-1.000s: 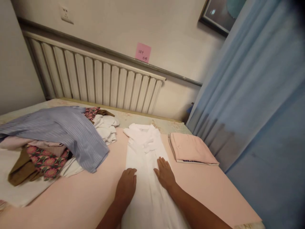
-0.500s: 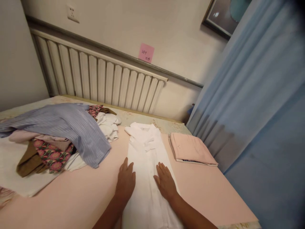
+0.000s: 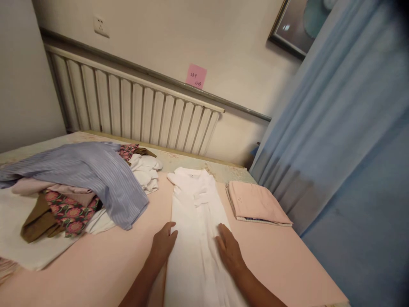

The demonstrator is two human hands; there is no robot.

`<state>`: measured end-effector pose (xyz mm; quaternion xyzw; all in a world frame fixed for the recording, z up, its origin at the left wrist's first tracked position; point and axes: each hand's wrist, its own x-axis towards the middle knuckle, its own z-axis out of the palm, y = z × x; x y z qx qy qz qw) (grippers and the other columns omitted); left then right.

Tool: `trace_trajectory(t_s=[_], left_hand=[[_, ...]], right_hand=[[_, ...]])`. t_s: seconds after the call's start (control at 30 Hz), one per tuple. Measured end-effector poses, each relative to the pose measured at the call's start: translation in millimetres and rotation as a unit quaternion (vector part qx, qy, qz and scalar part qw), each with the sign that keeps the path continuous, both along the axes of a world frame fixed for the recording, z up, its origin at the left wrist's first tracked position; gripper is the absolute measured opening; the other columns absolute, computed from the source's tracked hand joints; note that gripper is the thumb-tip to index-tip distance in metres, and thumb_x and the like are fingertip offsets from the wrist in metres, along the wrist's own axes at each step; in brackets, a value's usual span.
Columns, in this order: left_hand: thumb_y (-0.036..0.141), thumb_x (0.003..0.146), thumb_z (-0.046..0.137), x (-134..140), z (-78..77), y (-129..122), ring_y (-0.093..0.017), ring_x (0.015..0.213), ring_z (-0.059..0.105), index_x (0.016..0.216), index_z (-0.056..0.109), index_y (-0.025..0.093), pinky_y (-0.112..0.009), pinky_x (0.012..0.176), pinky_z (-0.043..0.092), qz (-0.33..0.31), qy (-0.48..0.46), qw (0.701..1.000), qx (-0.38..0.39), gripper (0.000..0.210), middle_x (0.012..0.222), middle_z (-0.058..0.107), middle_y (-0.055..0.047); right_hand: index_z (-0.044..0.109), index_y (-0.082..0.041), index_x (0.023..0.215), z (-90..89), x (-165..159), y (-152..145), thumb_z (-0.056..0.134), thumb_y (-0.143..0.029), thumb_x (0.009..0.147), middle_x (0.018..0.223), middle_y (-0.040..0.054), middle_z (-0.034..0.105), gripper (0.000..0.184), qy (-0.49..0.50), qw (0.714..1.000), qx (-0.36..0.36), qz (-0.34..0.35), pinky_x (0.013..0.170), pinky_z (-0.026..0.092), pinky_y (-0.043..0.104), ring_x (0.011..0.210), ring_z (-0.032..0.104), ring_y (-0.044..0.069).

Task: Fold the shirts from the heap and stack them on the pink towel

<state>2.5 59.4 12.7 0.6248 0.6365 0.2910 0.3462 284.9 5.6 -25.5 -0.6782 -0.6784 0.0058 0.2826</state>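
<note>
A white shirt (image 3: 197,221) lies lengthwise in front of me, folded into a long narrow strip with its collar at the far end and a sleeve folded over the upper front. My left hand (image 3: 164,242) is at the strip's left edge, thumb and fingers apart, holding nothing. Across from it, my right hand (image 3: 229,248) is at the right edge, fingers slightly bent and apart. Whether its fingertips touch the cloth is hard to tell. The near end of the shirt runs out of view between my forearms.
A loose heap with a blue striped garment (image 3: 92,170) on top and a floral cloth (image 3: 72,209) lies left on the pink board (image 3: 121,260). Folded pink clothes (image 3: 257,201) sit right. Beyond are a radiator (image 3: 137,106) and a blue curtain (image 3: 335,128).
Both hands have drawn back slightly toward me and moved outward from the shirt's middle to its side edges. The shirt keeps its shape. The view has tilted up a little.
</note>
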Motion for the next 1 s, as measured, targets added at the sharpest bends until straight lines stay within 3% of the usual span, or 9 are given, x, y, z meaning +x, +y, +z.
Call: trace_trajectory(t_s=[0.13, 0.2, 0.4, 0.57, 0.67, 0.77, 0.9, 1.0], left_hand=[[0.029, 0.081, 0.046, -1.5, 5.5, -1.9, -0.015, 0.071, 0.061, 0.112, 0.062, 0.02, -0.025, 0.068, 0.045, 0.0, -0.019, 1.0, -0.015, 0.036, 0.069, 0.058, 0.003], [0.027, 0.08, 0.046, -1.3, 8.0, -3.6, -0.015, 0.073, 0.061, 0.113, 0.062, 0.02, -0.025, 0.07, 0.045, -0.003, -0.025, 0.999, -0.02, 0.037, 0.071, 0.059, 0.003], [0.019, 0.077, 0.045, 0.3, 10.3, -7.6, -0.015, 0.085, 0.064, 0.112, 0.062, 0.02, -0.024, 0.076, 0.047, -0.033, -0.06, 0.997, -0.039, 0.039, 0.091, 0.069, 0.0], [0.009, 0.068, 0.044, -1.6, 8.6, -9.9, -0.015, 0.092, 0.063, 0.111, 0.061, 0.02, -0.023, 0.075, 0.049, -0.065, -0.098, 0.991, -0.063, 0.048, 0.107, 0.067, -0.002], [0.01, 0.065, 0.046, -7.0, 10.3, -15.3, -0.014, 0.073, 0.063, 0.118, 0.057, 0.02, -0.023, 0.061, 0.049, -0.127, -0.144, 0.974, -0.117, 0.055, 0.09, 0.067, -0.001], [0.015, 0.064, 0.051, -12.8, 14.1, -23.8, -0.013, 0.052, 0.059, 0.124, 0.053, 0.021, -0.023, 0.047, 0.046, -0.222, -0.191, 0.934, -0.205, 0.06, 0.067, 0.058, 0.004], [0.019, 0.063, 0.056, -18.5, 22.0, -33.0, -0.019, 0.046, 0.063, 0.128, 0.048, 0.019, -0.026, 0.041, 0.047, -0.323, -0.166, 0.886, -0.286, 0.066, 0.058, 0.061, 0.003], [0.023, 0.066, 0.055, -25.9, 27.7, -32.2, -0.023, 0.049, 0.066, 0.134, 0.041, 0.015, -0.027, 0.041, 0.047, -0.357, -0.143, 0.865, -0.322, 0.07, 0.056, 0.064, 0.0]], right_hand=[[0.057, -0.011, 0.125, 5.1, 29.3, -14.5, 0.039, -0.036, 0.086, 0.119, 0.0166, 0.064, 0.049, 0.059, 0.987, 0.009, -0.15, 0.09, 0.051, 0.041, 0.109, 0.062, 0.028], [0.061, -0.014, 0.118, 10.1, 40.7, -22.8, 0.039, -0.034, 0.083, 0.105, 0.0142, 0.07, 0.045, 0.069, 0.981, -0.028, -0.178, 0.081, 0.053, 0.038, 0.096, 0.067, 0.027], [0.067, -0.022, 0.096, 19.4, 43.0, -43.7, 0.044, -0.031, 0.078, 0.081, 0.0035, 0.073, 0.031, 0.092, 0.976, -0.136, -0.144, 0.068, 0.052, 0.029, 0.075, 0.069, 0.02], [0.066, -0.021, 0.104, 17.8, 35.9, -55.8, 0.045, -0.021, 0.066, 0.1, 0.005, 0.073, 0.043, 0.119, 0.975, -0.158, -0.102, 0.08, 0.052, 0.028, 0.09, 0.069, 0.021], [0.066, -0.019, 0.107, 22.3, 39.7, -65.3, 0.043, -0.02, 0.061, 0.103, 0.0059, 0.072, 0.051, 0.149, 0.971, -0.173, -0.078, 0.085, 0.051, 0.03, 0.094, 0.068, 0.021], [0.067, -0.021, 0.106, 29.3, 47.7, -79.5, 0.042, -0.02, 0.059, 0.102, 0.0051, 0.072, 0.053, 0.172, 0.966, -0.184, -0.061, 0.086, 0.051, 0.031, 0.095, 0.068, 0.022], [0.068, -0.025, 0.109, 33.9, 57.9, -104.6, 0.044, -0.021, 0.057, 0.106, 0.0037, 0.072, 0.058, 0.181, 0.963, -0.201, -0.02, 0.088, 0.05, 0.032, 0.099, 0.067, 0.023], [0.066, -0.026, 0.116, 34.9, 65.3, -124.0, 0.046, -0.021, 0.056, 0.11, 0.0022, 0.071, 0.063, 0.158, 0.96, -0.233, -0.002, 0.089, 0.049, 0.031, 0.101, 0.066, 0.023]])
